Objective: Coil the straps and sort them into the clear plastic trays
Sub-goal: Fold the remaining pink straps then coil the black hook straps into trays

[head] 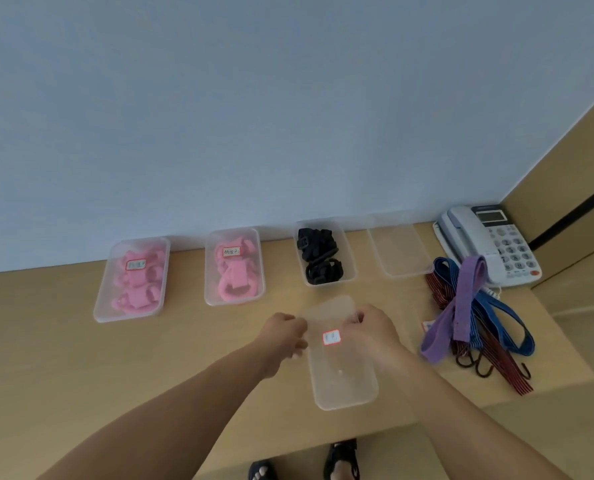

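Both my hands hold a clear plastic lid or tray (pixel 344 375) with a red-framed label, just above the table's front middle. My left hand (pixel 283 332) grips its left edge and my right hand (pixel 371 329) grips its right edge. Along the wall stand two trays of coiled pink straps (pixel 132 278) (pixel 235 266), a tray of coiled black straps (pixel 323 252) and an empty clear tray (pixel 401 249). At the right lies a loose heap: a purple strap (pixel 461 306), blue straps (pixel 506 327) and dark red hooked cords (pixel 492 362).
A white desk telephone (pixel 492 244) sits at the back right corner beside the wooden side panel. The wooden table's front edge (pixel 288 445) runs just under my forearms, with sandalled feet below it. A blue wall rises behind the trays.
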Tool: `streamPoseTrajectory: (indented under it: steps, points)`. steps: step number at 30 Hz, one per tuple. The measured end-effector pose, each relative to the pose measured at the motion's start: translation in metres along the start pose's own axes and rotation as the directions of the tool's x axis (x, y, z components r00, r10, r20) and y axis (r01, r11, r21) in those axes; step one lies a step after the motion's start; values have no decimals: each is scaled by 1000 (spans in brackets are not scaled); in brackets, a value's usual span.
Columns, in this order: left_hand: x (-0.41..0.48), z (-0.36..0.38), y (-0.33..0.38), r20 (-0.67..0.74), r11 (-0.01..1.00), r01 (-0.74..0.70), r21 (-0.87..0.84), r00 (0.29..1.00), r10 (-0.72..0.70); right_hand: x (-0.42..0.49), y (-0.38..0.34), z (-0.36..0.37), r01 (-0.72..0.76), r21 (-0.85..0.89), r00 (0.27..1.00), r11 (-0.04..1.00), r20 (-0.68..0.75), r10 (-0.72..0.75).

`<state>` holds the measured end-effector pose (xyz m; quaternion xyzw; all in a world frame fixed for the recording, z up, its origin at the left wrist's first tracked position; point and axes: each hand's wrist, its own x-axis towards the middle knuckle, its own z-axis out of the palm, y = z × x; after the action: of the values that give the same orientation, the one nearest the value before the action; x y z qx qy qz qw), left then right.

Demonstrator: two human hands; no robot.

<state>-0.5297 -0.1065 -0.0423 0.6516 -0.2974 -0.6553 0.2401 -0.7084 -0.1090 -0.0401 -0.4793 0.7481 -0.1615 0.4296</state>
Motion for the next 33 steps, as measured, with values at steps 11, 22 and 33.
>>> streamPoseTrajectory:
  steps: [11, 22, 33]
  points:
    - [32, -9, 101, -282, 859, -309, 408, 852, 440, 60, -94, -49, 235, 292, 971, 927, -107, -213]
    - [100, -5, 118, -352, 741, -134, 657, 815, 460, 159, -95, -41, 375, -440, 895, 816, -58, -442]
    - [117, 4, 103, -423, 852, -154, 501, 815, 396, 171, -84, -42, 282, -336, 941, 899, -88, -328]
